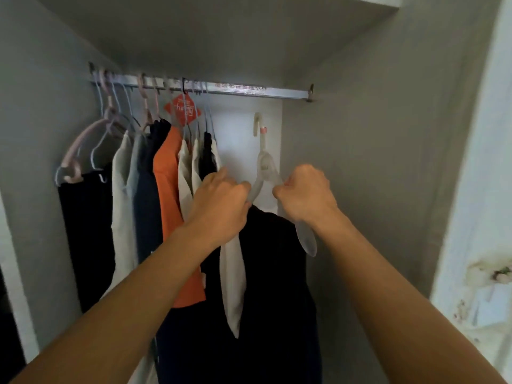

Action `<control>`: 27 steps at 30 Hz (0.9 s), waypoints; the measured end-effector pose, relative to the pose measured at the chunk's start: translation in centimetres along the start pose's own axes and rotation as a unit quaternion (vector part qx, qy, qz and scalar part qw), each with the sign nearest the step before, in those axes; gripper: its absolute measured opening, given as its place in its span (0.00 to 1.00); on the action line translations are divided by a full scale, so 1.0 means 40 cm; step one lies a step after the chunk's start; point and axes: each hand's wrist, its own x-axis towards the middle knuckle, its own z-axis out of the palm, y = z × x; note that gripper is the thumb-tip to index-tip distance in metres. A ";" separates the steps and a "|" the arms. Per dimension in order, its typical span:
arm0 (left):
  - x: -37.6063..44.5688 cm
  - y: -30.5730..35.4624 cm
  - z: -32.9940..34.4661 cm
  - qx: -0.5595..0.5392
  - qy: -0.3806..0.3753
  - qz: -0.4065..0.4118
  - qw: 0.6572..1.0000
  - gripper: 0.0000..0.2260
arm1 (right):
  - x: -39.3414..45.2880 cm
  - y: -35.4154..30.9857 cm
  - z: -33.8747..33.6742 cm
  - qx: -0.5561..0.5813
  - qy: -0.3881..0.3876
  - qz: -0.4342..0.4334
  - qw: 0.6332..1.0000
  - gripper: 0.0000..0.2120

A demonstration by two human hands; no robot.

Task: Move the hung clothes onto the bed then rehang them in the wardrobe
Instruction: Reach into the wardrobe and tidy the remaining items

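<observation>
A translucent plastic hanger (265, 164) is held up in the wardrobe, its hook below the metal rail (277, 92) and not on it. A black garment (277, 286) hangs from it. My left hand (221, 198) grips the hanger's left arm together with the garment's shoulder. My right hand (304, 192) grips the hanger's right arm, whose bare end sticks out below my wrist. Several clothes hang on the left part of the rail: an orange garment (166, 184), beige ones (122, 189) and dark ones (88, 231).
Grey wardrobe walls close in on the left (33, 134) and right (374, 162), with a shelf (221, 31) overhead. The rail's right half is bare. A white door edge (476, 217) stands at the far right. Empty pink and blue hangers (91, 145) hang at the rail's left end.
</observation>
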 end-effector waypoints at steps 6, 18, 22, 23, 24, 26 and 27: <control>0.074 -0.056 0.054 0.041 0.031 -0.015 0.999 0.03 | 0.135 -0.023 0.058 0.003 0.001 -0.013 1.000 0.10; 0.123 -0.073 0.067 0.064 0.077 -0.037 0.994 0.12 | 0.341 -0.168 0.056 0.051 0.054 -0.102 0.992 0.15; 0.130 -0.078 0.054 0.068 0.060 -0.022 0.996 0.16 | 0.375 -0.215 0.078 0.027 0.045 -0.103 0.993 0.13; 0.129 -0.081 0.054 0.070 0.056 -0.023 0.996 0.16 | 0.384 -0.224 0.084 0.031 0.040 -0.103 0.993 0.14; 0.128 -0.085 0.055 0.074 0.053 -0.023 0.996 0.17 | 0.393 -0.232 0.089 0.034 0.037 -0.102 0.994 0.14; 0.123 -0.090 0.053 0.082 0.047 -0.030 0.995 0.17 | 0.411 -0.244 0.099 0.039 0.035 -0.098 0.994 0.14; 0.119 -0.090 0.049 0.084 0.039 -0.038 0.995 0.17 | 0.419 -0.248 0.104 0.044 0.033 -0.094 0.994 0.14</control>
